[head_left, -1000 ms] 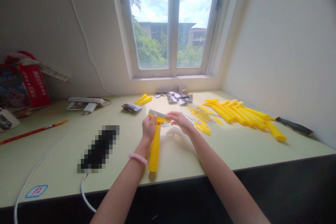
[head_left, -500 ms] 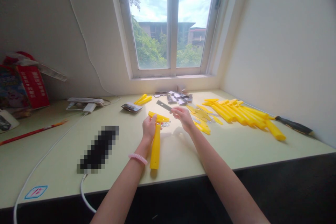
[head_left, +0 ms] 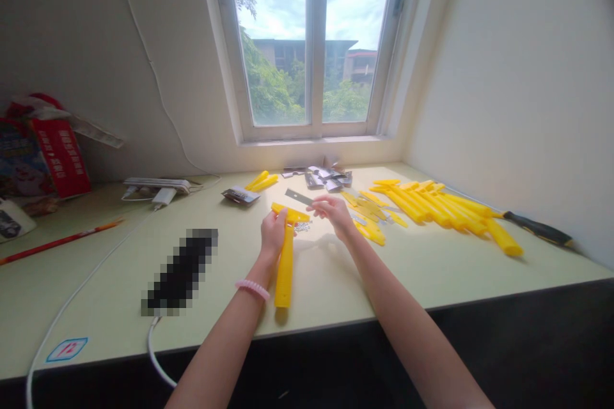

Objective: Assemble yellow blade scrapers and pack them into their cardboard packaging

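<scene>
Left hand (head_left: 273, 234) grasps yellow plastic scraper (head_left: 284, 265); right hand (head_left: 334, 215) pinches metal blade (head_left: 298, 197) between fingertips. Blue-edged sticker (head_left: 67, 349) on desk (head_left: 326, 281) reads "12".

A left hand (head_left: 273, 234), a right hand (head_left: 332, 214), one yellow scraper (head_left: 284, 268), one steel blade (head_left: 298, 197).
Two yellow handles (head_left: 261, 182) lie far, one black-handled tool (head_left: 537, 230) right.

L hand (head_left: 273, 234) gripping, R hand (head_left: 333, 214) pinching, both raised.

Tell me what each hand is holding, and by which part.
The left hand grips a yellow plastic scraper by its wide head. The right hand pinches a thin metal blade by one end.
</scene>
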A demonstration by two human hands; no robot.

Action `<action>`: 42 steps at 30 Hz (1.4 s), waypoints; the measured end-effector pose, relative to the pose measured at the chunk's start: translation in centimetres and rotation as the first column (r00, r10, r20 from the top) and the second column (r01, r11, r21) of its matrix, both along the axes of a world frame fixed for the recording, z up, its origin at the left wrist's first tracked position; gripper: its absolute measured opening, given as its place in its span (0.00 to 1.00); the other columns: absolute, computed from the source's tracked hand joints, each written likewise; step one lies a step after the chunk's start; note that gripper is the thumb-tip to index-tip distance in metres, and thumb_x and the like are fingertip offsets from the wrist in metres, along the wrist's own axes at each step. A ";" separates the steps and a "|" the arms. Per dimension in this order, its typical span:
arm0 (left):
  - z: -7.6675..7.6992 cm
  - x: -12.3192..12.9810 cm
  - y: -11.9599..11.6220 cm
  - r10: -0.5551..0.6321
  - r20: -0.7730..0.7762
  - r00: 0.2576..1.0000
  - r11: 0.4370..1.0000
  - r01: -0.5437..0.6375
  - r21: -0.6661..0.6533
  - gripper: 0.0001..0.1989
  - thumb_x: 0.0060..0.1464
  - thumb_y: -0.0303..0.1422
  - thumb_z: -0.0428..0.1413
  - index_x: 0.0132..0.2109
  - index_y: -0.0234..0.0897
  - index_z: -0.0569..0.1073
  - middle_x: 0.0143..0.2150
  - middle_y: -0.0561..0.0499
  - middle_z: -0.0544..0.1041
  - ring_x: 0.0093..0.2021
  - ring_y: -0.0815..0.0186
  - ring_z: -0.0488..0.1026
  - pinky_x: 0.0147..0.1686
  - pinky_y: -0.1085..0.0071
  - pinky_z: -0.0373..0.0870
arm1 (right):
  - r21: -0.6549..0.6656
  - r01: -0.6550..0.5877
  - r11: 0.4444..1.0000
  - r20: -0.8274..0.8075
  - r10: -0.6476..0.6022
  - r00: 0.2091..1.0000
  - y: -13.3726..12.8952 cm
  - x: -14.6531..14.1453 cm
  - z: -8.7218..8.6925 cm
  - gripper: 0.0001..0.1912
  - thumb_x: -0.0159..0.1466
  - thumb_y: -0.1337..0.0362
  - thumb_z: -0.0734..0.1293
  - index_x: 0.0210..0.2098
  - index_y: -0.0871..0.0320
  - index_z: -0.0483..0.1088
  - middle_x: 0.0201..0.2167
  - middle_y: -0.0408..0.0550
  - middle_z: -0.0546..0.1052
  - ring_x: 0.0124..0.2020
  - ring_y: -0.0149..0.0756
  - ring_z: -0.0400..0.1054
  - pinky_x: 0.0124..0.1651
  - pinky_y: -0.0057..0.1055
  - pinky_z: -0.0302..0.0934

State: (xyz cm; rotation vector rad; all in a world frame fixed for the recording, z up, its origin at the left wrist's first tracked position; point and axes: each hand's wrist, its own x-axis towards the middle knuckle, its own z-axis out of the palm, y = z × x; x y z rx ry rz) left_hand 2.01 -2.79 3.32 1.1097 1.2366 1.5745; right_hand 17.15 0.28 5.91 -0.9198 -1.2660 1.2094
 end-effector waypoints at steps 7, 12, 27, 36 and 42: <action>-0.2 0.1 0.1 -0.004 -0.003 1.000 1.000 0.004 0.016 0.14 0.47 0.43 0.52 0.32 0.36 0.64 0.19 0.56 0.67 0.15 0.69 0.66 0.15 0.74 0.61 | 0.092 -0.030 0.995 -0.078 0.037 0.996 -0.5 0.0 0.6 0.10 0.50 0.61 0.65 0.31 0.59 0.69 0.28 0.49 0.77 0.30 0.33 0.69 0.33 0.29 0.59; -0.2 0.0 0.1 -0.041 0.008 0.999 0.999 0.041 0.015 0.14 0.46 0.43 0.53 0.33 0.36 0.63 0.20 0.57 0.67 0.15 0.70 0.66 0.16 0.74 0.62 | 0.206 -0.026 0.978 -0.112 0.050 0.992 -0.4 0.3 0.8 0.17 0.51 0.57 0.67 0.39 0.56 0.70 0.38 0.49 0.76 0.41 0.37 0.68 0.40 0.32 0.59; 0.4 1.3 -0.8 -0.449 0.051 0.892 0.883 0.452 -0.131 0.13 0.45 0.38 0.55 0.35 0.33 0.66 0.18 0.57 0.66 0.14 0.71 0.65 0.15 0.74 0.62 | 0.111 -0.156 0.982 0.227 0.128 0.966 -0.6 0.6 0.5 0.15 0.47 0.54 0.69 0.27 0.60 0.74 0.23 0.44 0.72 0.26 0.30 0.62 0.30 0.28 0.55; -0.5 1.1 -0.5 -0.438 -0.042 0.898 0.896 0.432 -0.099 0.12 0.45 0.37 0.55 0.32 0.30 0.70 0.17 0.54 0.67 0.14 0.69 0.66 0.15 0.72 0.63 | 0.125 -0.233 0.964 0.273 0.192 0.942 -0.9 -0.3 -0.1 0.14 0.49 0.55 0.68 0.27 0.60 0.74 0.23 0.44 0.73 0.26 0.30 0.63 0.30 0.27 0.56; 0.1 1.0 -0.5 -0.277 -0.002 0.961 0.958 0.276 -0.078 0.09 0.43 0.34 0.55 0.30 0.32 0.68 0.16 0.56 0.65 0.13 0.71 0.63 0.14 0.73 0.63 | 0.090 -0.300 0.950 0.309 0.260 0.915 -1.2 0.3 0.5 0.14 0.52 0.55 0.65 0.29 0.60 0.75 0.24 0.43 0.73 0.26 0.30 0.62 0.30 0.26 0.54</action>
